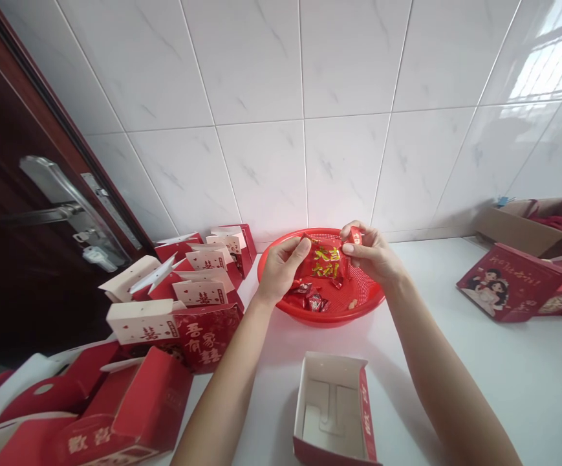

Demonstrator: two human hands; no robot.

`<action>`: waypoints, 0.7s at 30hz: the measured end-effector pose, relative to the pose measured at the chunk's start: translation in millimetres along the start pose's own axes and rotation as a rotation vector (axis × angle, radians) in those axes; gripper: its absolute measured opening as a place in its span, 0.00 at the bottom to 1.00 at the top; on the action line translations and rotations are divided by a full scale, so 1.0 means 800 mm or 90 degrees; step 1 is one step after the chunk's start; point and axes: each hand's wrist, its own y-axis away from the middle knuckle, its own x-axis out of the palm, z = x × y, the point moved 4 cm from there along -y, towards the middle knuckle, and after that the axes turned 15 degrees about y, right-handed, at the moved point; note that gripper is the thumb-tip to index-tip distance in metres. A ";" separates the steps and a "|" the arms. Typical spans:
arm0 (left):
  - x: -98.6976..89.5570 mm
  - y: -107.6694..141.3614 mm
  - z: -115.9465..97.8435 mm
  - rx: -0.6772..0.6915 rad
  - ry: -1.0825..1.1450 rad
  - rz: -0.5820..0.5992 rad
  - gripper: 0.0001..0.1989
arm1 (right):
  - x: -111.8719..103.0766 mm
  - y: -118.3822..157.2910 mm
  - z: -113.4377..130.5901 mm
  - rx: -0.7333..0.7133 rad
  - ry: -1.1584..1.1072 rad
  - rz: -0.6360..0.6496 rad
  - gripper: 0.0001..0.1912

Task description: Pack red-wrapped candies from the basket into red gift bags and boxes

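A red packet [325,260] with gold characters is held up over a red plastic basket [332,320]. My left hand [283,266] pinches its left edge between thumb and fingers. At its right side my right hand [368,254] is closed on the packet and on a small red-wrapped piece [355,235] at the thumb and fingertips. Several dark red wrapped candies [313,300] lie inside the basket, below the packet. Nearer the camera, an open box [333,408] with pale inner walls and a red right side stands on the white table.
Red and white gift boxes [207,336] crowd the left side, by a dark door [13,259] with a metal handle. On the right are a red box [511,285] with a printed couple and a cardboard carton [513,230]. A tiled wall [261,155] rises behind.
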 end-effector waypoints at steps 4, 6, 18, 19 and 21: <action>0.018 0.014 -0.034 0.096 -0.037 0.056 0.34 | -0.003 0.012 0.025 -0.043 0.015 -0.014 0.18; 0.024 0.022 -0.050 0.141 -0.061 0.044 0.31 | -0.005 0.019 0.038 -0.064 0.027 -0.033 0.17; 0.036 0.044 -0.078 0.193 -0.069 0.113 0.23 | -0.007 0.048 0.077 -0.132 0.097 -0.096 0.14; 0.037 0.045 -0.078 0.201 -0.064 0.118 0.23 | -0.006 0.049 0.079 -0.139 0.090 -0.109 0.14; 0.040 0.047 -0.077 0.224 -0.058 0.110 0.24 | -0.004 0.050 0.082 -0.149 0.075 -0.132 0.15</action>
